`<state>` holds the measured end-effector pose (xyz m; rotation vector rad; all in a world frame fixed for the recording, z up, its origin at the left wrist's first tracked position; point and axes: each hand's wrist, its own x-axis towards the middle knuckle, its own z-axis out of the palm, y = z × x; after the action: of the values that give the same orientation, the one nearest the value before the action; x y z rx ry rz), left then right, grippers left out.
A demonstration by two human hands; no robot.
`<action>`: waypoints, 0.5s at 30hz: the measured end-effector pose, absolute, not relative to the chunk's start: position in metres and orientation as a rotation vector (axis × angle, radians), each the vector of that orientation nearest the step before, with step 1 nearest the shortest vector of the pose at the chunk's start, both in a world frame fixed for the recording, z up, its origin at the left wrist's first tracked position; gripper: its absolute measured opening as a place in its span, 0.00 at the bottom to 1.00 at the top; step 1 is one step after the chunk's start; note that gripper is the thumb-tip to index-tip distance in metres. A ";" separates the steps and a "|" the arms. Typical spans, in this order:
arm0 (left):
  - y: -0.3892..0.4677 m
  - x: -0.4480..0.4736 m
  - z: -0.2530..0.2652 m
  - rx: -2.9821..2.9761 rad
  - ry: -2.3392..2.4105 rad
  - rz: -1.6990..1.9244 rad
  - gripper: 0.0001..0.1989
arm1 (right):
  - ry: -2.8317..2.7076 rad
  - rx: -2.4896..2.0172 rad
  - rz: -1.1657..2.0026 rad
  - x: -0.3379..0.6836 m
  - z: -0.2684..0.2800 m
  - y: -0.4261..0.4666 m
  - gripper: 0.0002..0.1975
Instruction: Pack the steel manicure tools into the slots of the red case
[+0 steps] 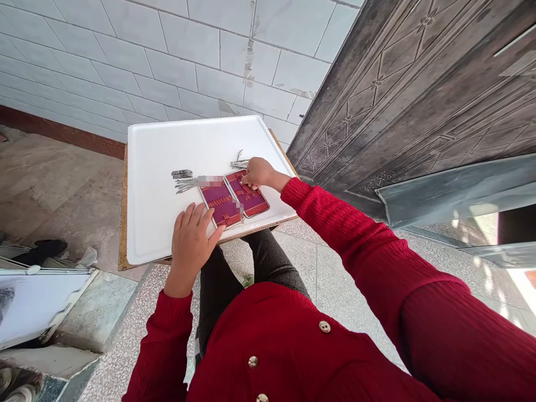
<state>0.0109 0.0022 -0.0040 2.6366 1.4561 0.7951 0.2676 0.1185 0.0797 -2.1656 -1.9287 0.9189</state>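
Note:
A red and purple manicure case lies unfolded near the front edge of a white tray. My left hand rests flat with fingers spread at the case's left side, thumb at its lower edge. Over the right half of the case, my right hand has its fingers pinched together; whatever is between them is hidden. Nail clippers and several slim metal tools lie left of the case. More metal tools lie just behind my right hand, partly covered by it.
The tray sits on a brown board whose edges show. A white tiled wall stands behind, and a carved dark door rises at the right. At the lower left is a white panel beside stone steps.

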 end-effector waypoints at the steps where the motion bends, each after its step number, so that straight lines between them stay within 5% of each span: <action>1: 0.002 0.011 -0.004 2.636 1.458 0.793 0.24 | -1.914 -2.149 0.922 0.268 0.080 0.119 0.07; 15: 0.004 0.008 -0.002 2.722 1.414 0.842 0.21 | -1.927 -2.025 0.926 0.266 0.082 0.140 0.13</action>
<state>0.0081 0.0040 -0.0019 2.7222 1.4144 0.8417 0.2664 0.1405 0.0821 -2.0251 -1.9265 0.9262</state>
